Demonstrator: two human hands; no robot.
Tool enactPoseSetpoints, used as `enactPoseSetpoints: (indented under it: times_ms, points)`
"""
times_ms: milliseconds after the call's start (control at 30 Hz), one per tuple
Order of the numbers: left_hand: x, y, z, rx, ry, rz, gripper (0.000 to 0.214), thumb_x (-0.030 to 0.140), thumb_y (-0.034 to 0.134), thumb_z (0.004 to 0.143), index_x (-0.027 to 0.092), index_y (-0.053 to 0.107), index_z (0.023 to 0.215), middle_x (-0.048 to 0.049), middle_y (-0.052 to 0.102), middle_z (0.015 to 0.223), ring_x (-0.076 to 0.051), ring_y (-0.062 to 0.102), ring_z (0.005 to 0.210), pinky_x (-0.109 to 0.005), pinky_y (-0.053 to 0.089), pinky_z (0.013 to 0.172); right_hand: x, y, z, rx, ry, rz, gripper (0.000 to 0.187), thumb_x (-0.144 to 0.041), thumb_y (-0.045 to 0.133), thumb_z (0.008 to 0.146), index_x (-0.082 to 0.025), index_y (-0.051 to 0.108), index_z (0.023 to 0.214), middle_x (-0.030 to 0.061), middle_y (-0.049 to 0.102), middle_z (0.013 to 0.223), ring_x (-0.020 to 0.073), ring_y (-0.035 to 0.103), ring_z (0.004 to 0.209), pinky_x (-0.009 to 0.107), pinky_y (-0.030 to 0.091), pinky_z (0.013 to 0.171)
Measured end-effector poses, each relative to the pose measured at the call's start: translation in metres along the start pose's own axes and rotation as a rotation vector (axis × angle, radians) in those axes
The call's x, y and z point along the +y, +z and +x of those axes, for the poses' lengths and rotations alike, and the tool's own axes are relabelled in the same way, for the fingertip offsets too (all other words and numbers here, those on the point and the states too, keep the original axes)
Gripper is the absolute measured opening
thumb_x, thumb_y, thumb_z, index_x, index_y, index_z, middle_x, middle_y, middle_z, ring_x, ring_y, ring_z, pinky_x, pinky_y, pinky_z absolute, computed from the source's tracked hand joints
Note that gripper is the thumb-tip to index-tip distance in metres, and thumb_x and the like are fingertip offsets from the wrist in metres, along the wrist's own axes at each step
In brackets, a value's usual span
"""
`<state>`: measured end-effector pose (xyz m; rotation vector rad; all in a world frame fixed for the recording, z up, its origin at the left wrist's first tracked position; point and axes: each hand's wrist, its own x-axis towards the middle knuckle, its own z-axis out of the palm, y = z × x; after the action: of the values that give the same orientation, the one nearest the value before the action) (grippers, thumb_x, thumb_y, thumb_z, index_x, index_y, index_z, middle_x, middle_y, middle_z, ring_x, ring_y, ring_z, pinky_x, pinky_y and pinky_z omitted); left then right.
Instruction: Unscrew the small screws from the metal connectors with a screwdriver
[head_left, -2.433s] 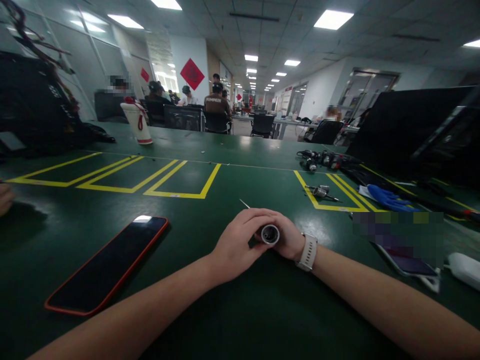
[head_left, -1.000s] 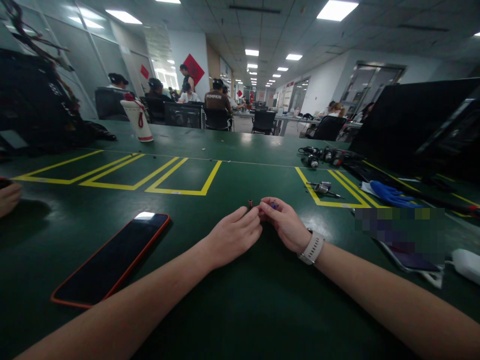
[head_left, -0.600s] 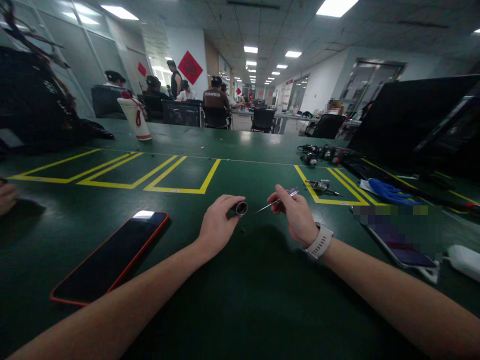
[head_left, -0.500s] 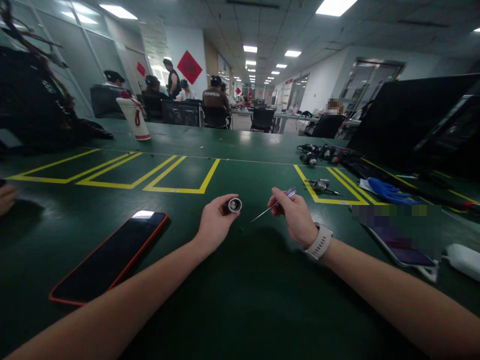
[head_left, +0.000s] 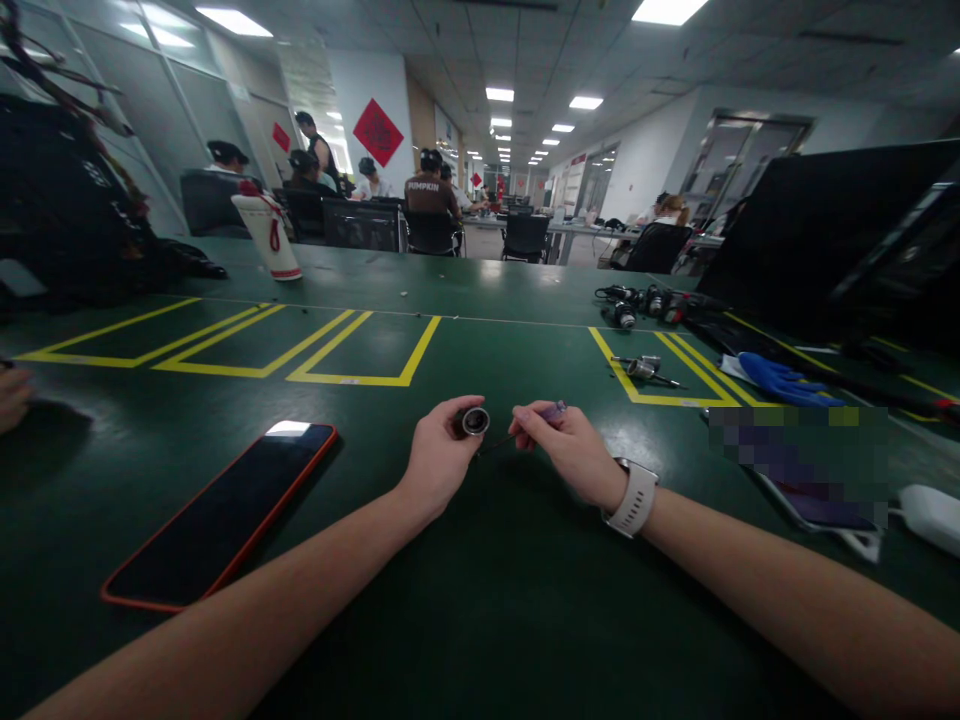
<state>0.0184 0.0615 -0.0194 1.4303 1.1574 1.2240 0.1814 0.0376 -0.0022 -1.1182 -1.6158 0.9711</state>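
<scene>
My left hand [head_left: 439, 450] is closed around a short round metal cylinder [head_left: 475, 421], its open end facing me; the inside looks dark. To its right, my right hand [head_left: 566, 445] pinches a thin screwdriver [head_left: 553, 411] by its purplish handle. The screwdriver's slim shaft points left and down, and its tip is near the table just below the cylinder. Whether the tip touches anything there, I cannot tell. Both hands are above the green table [head_left: 480, 620]. A pale watch strap circles my right wrist.
An orange-edged phone [head_left: 225, 510] lies left of my arm; another phone [head_left: 810, 480] lies right. Metal parts [head_left: 646, 370] sit in a yellow-taped area, with black parts [head_left: 637, 305] behind and a blue glove [head_left: 784, 380] beside. A white cup [head_left: 268, 238] stands back left. Another person's hand [head_left: 13, 395] shows far left.
My right hand has moved left and lower with the screwdriver, bringing its tip beneath the cylinder. The left hand has shifted slightly right and down, still gripping the cylinder.
</scene>
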Motion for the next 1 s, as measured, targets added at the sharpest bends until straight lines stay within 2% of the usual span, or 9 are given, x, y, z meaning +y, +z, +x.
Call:
enactPoseSetpoints:
  times_ms: [433,567,767,1000]
  points:
    - [-0.006,0.0,0.002,-0.006,0.004,-0.014,0.041,0.006,0.064,0.064,0.016,0.063,0.104,-0.0076,0.066,0.103,-0.021,0.062,0.094,-0.039,0.049,0.085,-0.006,0.003,-0.008,-0.159,-0.031,-0.029,0.029,-0.04,0.048,0.088,-0.017,0.061,0.076,-0.0009,0.056,0.065,0.0114,0.052,0.06,0.026,0.04,0.058]
    - [0.0,0.002,0.0,0.015,-0.017,-0.035,0.043,0.0,0.062,0.062,0.016,0.063,0.102,-0.0067,0.067,0.099,-0.021,0.063,0.091,-0.036,0.051,0.079,-0.007,0.003,-0.009,-0.114,-0.05,-0.014,0.03,-0.04,0.047,0.088,-0.017,0.061,0.075,-0.001,0.056,0.064,0.0116,0.053,0.06,0.027,0.04,0.058]
    - [0.004,0.002,-0.003,0.002,-0.044,-0.025,0.044,-0.001,0.06,0.064,0.017,0.061,0.105,-0.0066,0.065,0.099,-0.02,0.062,0.087,-0.034,0.054,0.07,-0.008,0.002,-0.007,0.093,-0.071,-0.028,0.029,-0.037,0.049,0.087,-0.017,0.06,0.07,-0.0012,0.056,0.06,0.0117,0.053,0.06,0.027,0.041,0.059]
    - [-0.003,0.001,-0.001,0.015,-0.02,-0.06,0.043,0.003,0.062,0.065,0.019,0.061,0.106,-0.006,0.064,0.098,-0.022,0.061,0.091,-0.035,0.053,0.073,-0.005,0.004,-0.006,0.054,-0.052,-0.067,0.027,-0.037,0.047,0.087,-0.017,0.06,0.075,-0.0001,0.058,0.065,0.0129,0.055,0.064,0.028,0.043,0.062]
